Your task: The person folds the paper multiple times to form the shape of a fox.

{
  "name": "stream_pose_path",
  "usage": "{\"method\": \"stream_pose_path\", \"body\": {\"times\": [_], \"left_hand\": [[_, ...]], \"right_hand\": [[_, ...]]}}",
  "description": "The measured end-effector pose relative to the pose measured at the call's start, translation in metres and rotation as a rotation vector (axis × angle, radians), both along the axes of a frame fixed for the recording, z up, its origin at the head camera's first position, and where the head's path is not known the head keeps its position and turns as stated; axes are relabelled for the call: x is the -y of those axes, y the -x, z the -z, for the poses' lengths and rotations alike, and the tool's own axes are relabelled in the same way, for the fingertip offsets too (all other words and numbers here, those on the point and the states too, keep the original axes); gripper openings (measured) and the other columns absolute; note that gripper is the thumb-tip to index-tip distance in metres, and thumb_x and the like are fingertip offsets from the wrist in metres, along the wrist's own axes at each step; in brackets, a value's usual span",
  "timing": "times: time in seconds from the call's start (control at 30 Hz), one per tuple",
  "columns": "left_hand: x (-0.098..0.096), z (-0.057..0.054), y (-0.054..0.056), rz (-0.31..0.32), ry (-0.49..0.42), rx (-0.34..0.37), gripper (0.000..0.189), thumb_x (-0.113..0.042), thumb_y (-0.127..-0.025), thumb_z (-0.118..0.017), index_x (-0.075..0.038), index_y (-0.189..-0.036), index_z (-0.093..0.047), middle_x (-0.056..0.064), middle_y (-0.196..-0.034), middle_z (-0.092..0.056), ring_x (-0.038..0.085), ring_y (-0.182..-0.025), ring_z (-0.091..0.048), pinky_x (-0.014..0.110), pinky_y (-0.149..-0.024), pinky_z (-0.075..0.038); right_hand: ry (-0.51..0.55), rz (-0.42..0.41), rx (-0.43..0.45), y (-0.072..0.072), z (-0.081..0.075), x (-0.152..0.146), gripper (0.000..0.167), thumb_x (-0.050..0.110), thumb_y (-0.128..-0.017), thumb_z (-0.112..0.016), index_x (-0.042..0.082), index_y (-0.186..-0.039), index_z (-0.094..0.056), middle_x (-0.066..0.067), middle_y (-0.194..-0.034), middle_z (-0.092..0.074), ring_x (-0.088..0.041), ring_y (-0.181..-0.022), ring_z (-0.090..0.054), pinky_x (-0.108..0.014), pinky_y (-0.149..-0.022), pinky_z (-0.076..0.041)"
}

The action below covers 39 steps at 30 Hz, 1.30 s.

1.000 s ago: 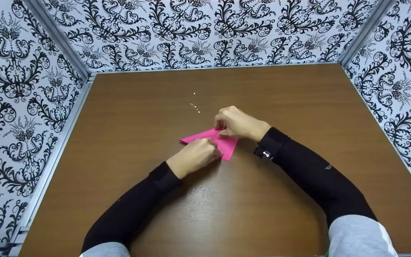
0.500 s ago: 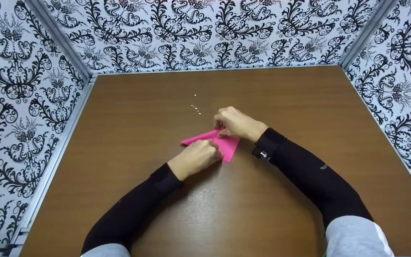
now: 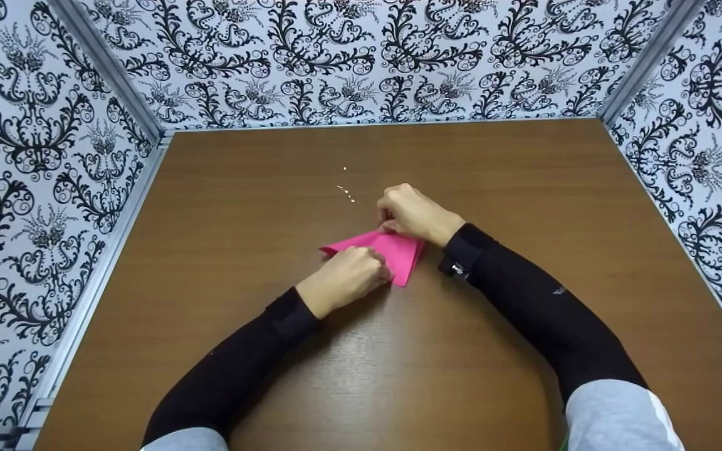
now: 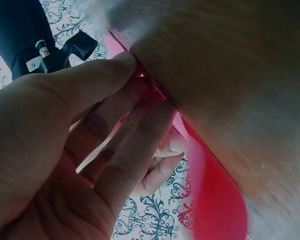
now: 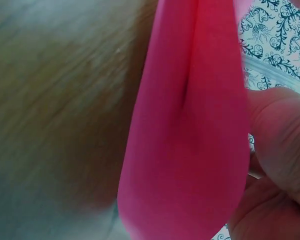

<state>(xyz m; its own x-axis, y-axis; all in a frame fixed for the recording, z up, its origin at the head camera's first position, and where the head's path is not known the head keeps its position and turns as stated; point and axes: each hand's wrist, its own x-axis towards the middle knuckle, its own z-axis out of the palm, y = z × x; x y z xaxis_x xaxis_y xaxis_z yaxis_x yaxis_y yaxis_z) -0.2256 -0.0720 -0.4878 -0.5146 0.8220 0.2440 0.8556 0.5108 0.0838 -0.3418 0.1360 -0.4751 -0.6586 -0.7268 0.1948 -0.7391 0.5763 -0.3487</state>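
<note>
A pink sheet of folded paper point(image 3: 402, 254) lies near the middle of the brown table, under both hands. My left hand point(image 3: 348, 275) pinches its near edge; in the left wrist view the thumb and fingertips point(image 4: 124, 57) meet at that edge. On the far edge, my right hand point(image 3: 417, 213) holds the sheet with curled fingers and thumb. Up close in the right wrist view, the pink paper point(image 5: 190, 165) bends into a rounded fold with a gap between its layers, beside the right thumb point(image 5: 285, 135). The left hand covers part of the sheet.
Several small white specks point(image 3: 345, 193) show on the table point(image 3: 492, 169) beyond the paper. Walls with a black-and-white scroll pattern point(image 3: 348, 62) enclose the back and both sides, joined by grey metal posts point(image 3: 640, 59).
My right thumb has drawn back toward the far edge, and a second layer of paper now shows along the sheet's right side. The left hand stays nearly still.
</note>
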Motion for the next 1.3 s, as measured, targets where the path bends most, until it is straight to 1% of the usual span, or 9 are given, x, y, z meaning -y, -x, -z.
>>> {"method": "stream_pose_path", "body": {"times": [0.1,0.23,0.4,0.6,0.87,1.1,1.2,1.3], "left_hand": [[-0.001,0.000,0.000,0.002,0.011,0.005,0.019,-0.004,-0.103,-0.082,-0.012,-0.087,-0.086,0.005,-0.082,-0.077,0.022,-0.076,-0.075,0.041,-0.074,-0.067],[0.000,0.000,0.000,-0.005,-0.003,0.006,0.023,-0.002,-0.104,-0.081,-0.011,-0.083,-0.084,0.005,-0.081,-0.076,0.022,-0.073,-0.073,0.040,-0.072,-0.066],[-0.001,0.000,-0.001,-0.016,-0.018,-0.005,0.024,-0.002,-0.103,-0.081,-0.011,-0.081,-0.082,0.005,-0.079,-0.075,0.022,-0.071,-0.071,0.040,-0.070,-0.065],[-0.001,0.001,-0.002,-0.030,-0.025,-0.001,0.023,-0.004,-0.105,-0.081,-0.011,-0.083,-0.083,0.005,-0.081,-0.076,0.023,-0.071,-0.072,0.040,-0.070,-0.066],[-0.002,0.000,-0.001,-0.035,-0.006,0.019,0.024,-0.004,-0.106,-0.079,-0.012,-0.084,-0.084,0.006,-0.084,-0.079,0.023,-0.074,-0.074,0.040,-0.072,-0.067],[-0.002,-0.001,-0.003,-0.031,-0.055,0.028,0.025,-0.004,-0.106,-0.079,-0.009,-0.083,-0.085,0.006,-0.079,-0.077,0.025,-0.071,-0.075,0.042,-0.068,-0.067],[-0.002,-0.002,-0.004,-0.030,-0.054,0.030,0.027,-0.005,-0.108,-0.078,-0.009,-0.081,-0.084,0.007,-0.079,-0.077,0.024,-0.070,-0.074,0.042,-0.067,-0.066],[-0.002,-0.002,-0.003,-0.029,-0.053,0.018,0.026,-0.004,-0.106,-0.078,-0.010,-0.082,-0.085,0.006,-0.079,-0.077,0.024,-0.070,-0.074,0.041,-0.067,-0.067]], "right_hand": [[-0.009,0.025,0.000,0.001,0.000,0.001,0.011,0.011,-0.096,-0.097,0.005,-0.093,-0.088,-0.015,-0.094,-0.083,-0.034,-0.091,-0.079,-0.047,-0.084,-0.070],[-0.022,0.056,0.022,0.003,0.000,0.002,0.012,0.014,-0.097,-0.097,0.005,-0.094,-0.088,-0.014,-0.095,-0.086,-0.033,-0.092,-0.081,-0.045,-0.084,-0.071],[-0.021,0.075,0.052,0.004,-0.004,0.003,0.014,0.015,-0.097,-0.098,0.006,-0.093,-0.089,-0.013,-0.092,-0.087,-0.033,-0.088,-0.083,-0.045,-0.083,-0.072],[-0.029,0.103,0.082,0.004,-0.006,0.002,0.015,0.016,-0.095,-0.099,0.006,-0.091,-0.089,-0.012,-0.091,-0.087,-0.033,-0.086,-0.083,-0.047,-0.083,-0.072],[-0.041,0.159,0.104,0.006,-0.006,-0.004,0.017,0.020,-0.096,-0.099,0.008,-0.090,-0.089,-0.011,-0.089,-0.087,-0.030,-0.081,-0.080,-0.046,-0.078,-0.070],[-0.030,0.145,0.092,0.008,-0.004,-0.010,0.018,0.019,-0.097,-0.097,0.009,-0.087,-0.088,-0.010,-0.088,-0.087,-0.029,-0.078,-0.079,-0.047,-0.077,-0.068],[-0.031,0.151,0.095,0.007,-0.004,-0.012,0.018,0.018,-0.097,-0.098,0.008,-0.087,-0.088,-0.010,-0.088,-0.086,-0.029,-0.079,-0.079,-0.046,-0.076,-0.068],[-0.028,0.162,0.098,0.008,-0.005,-0.015,0.018,0.017,-0.098,-0.097,0.008,-0.087,-0.087,-0.010,-0.087,-0.086,-0.028,-0.079,-0.078,-0.045,-0.076,-0.068]]}}
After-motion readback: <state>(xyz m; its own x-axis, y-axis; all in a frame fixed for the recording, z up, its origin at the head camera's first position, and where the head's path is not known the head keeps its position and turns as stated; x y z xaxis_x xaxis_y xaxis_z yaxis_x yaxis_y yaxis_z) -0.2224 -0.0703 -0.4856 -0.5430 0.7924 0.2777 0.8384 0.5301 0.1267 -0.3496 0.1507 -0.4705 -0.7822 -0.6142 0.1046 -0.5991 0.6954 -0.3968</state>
